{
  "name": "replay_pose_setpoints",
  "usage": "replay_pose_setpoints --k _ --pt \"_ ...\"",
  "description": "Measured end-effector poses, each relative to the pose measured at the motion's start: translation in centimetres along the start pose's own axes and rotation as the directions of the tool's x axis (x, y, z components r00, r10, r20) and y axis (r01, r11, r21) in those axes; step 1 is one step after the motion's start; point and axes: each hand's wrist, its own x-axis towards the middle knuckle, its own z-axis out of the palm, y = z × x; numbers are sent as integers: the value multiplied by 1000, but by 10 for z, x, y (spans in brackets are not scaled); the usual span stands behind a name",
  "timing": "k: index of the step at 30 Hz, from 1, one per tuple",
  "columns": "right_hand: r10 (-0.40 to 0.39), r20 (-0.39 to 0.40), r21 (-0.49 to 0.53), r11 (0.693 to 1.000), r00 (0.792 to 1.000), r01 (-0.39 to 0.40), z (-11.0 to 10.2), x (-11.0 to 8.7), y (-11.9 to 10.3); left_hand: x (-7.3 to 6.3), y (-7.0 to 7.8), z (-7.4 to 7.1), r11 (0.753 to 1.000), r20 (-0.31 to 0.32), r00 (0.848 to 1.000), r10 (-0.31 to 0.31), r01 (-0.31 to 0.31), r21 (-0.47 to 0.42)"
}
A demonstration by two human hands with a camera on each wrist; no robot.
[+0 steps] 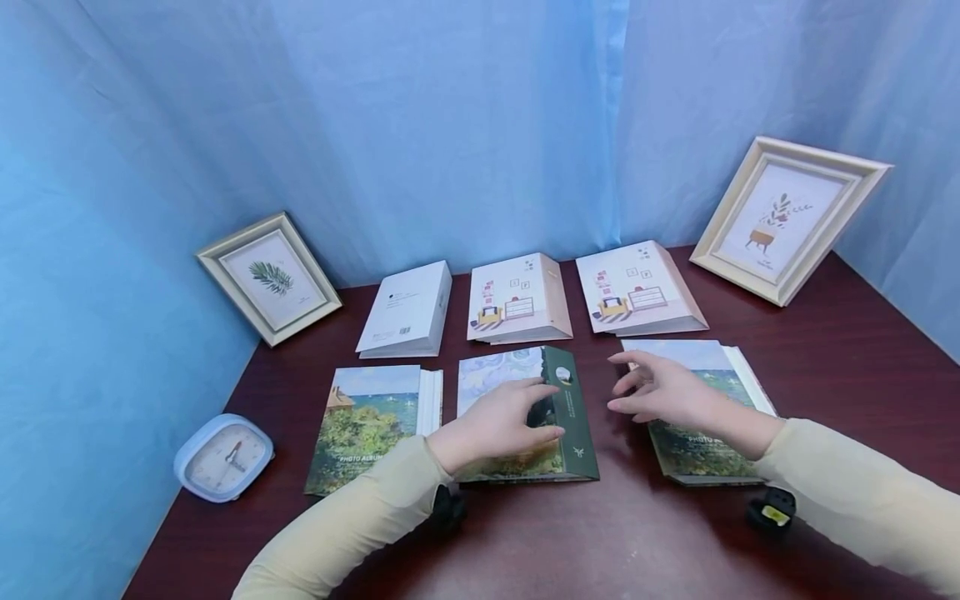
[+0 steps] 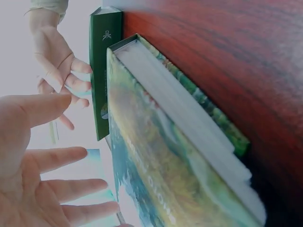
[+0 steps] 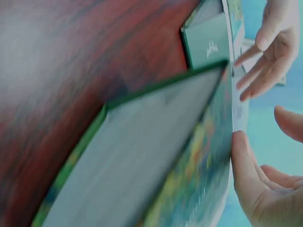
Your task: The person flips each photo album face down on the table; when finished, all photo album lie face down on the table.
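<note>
Three painted-landscape photo albums lie in the front row. My left hand (image 1: 491,427) hovers over the middle photo album (image 1: 576,433), fingers and thumb spread toward its dark green spine. In the left wrist view the left hand's fingers (image 2: 71,189) are extended and hold nothing. Over the left edge of the right photo album (image 1: 705,450) is my right hand (image 1: 671,396), with loosely bent fingers pointing left. The right wrist view has its fingers (image 3: 246,170) close to the album's cover (image 3: 199,175), gripping nothing. The left photo album (image 1: 367,425) lies beside the left forearm.
Behind stand a white album (image 1: 405,308) and two room-illustrated albums (image 1: 517,296). Picture frames lean at the left (image 1: 273,279) and right (image 1: 787,221) rear corners against blue curtains (image 1: 450,125). A pale blue clock (image 1: 225,458) sits on the dark red table (image 1: 585,542) at left.
</note>
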Motion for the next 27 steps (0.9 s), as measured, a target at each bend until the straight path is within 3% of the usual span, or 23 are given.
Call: replay_pose_setpoints --k 10,17,21,27 --pt "45 -107 -116 992 993 -58 -41 -20 25 8 5 -3 994 -89 996 -25 16 -106" --pt "74 -187 -230 966 979 -117 -61 -32 48 18 10 -5 970 -93 995 -45 21 -240" --pt "106 -207 -293 942 973 -165 -69 -36 60 29 13 -1 932 -80 994 -69 36 -360" --pt "148 -203 -366 905 968 -215 -76 -43 75 45 18 10 836 -39 990 -134 92 -541"
